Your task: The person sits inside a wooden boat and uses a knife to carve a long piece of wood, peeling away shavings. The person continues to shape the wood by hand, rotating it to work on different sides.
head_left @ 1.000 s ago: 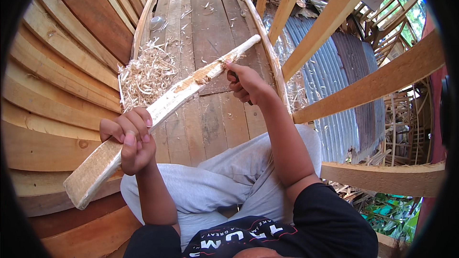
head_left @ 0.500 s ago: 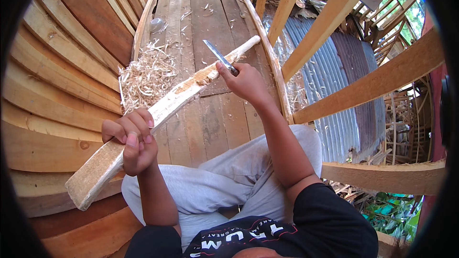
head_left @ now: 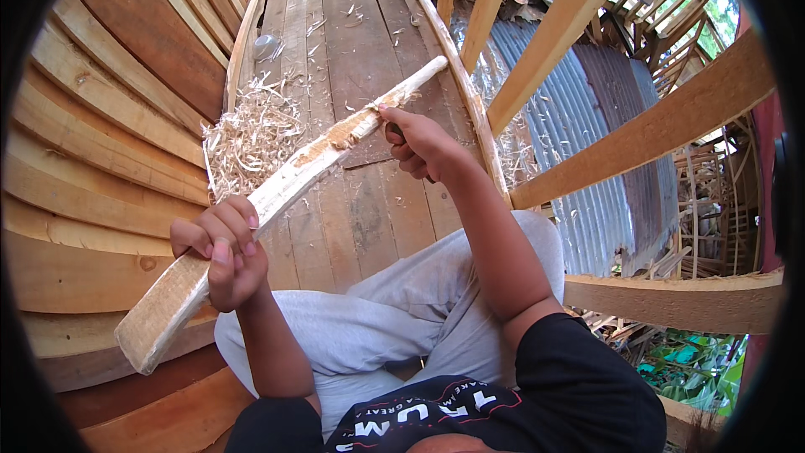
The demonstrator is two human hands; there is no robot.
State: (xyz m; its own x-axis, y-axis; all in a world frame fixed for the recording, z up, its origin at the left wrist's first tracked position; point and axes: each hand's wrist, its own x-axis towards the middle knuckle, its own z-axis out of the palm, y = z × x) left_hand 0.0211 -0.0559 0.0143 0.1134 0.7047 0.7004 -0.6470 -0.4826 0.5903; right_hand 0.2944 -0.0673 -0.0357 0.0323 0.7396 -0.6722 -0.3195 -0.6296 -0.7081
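A long pale length of wood point(head_left: 281, 189) lies slantwise before me, wide and flat at the near left, slimmer and rounded at the far right. Rough, tan cut patches mark its upper half. My left hand point(head_left: 222, 247) is closed around the wide part, with the thumb up. Against the rough upper stretch, the thumb or forefinger of my right hand point(head_left: 423, 143) touches the wood. The other fingers of that hand curl around a knife point(head_left: 431, 178), of which only a dark bit of handle shows; its blade is hidden.
Curly wood shavings point(head_left: 256, 134) are heaped on the plank floor point(head_left: 360, 33) at left. A small clear container point(head_left: 267, 48) stands beyond them. Upright boards point(head_left: 109, 109) wall the left side. Wooden rails point(head_left: 646, 138) line the right, with corrugated metal sheets point(head_left: 570, 143) beyond. My crossed legs are close below.
The right hand has turned over and lowered slightly, so the knife blade that pointed up and left is out of sight. The left hand keeps its hold, and the wood has shifted slightly.
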